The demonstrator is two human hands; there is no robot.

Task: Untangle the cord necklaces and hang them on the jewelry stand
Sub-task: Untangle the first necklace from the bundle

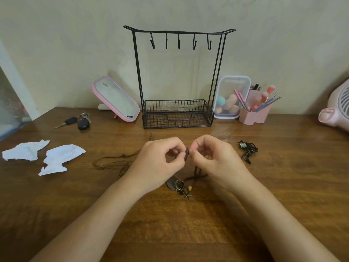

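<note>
Untangling stage, nothing yet hung. The left hand and right hand meet over the middle of the table, each pinching with thumb and fingertips the same short stretch of the brown cord necklace at a knot between them. The cord's loops trail left across the wood; its pendant cluster lies just below the hands. A second, black necklace sits bunched to the right, untouched. The jewelry stand stands behind, against the wall, all five hooks bare. The next move likely calls for small, fine pulls to loosen the knot, then a lift up and forward to a hook. Open table lies between hands and stand; the torn paper and keys lie well to the left.
</note>
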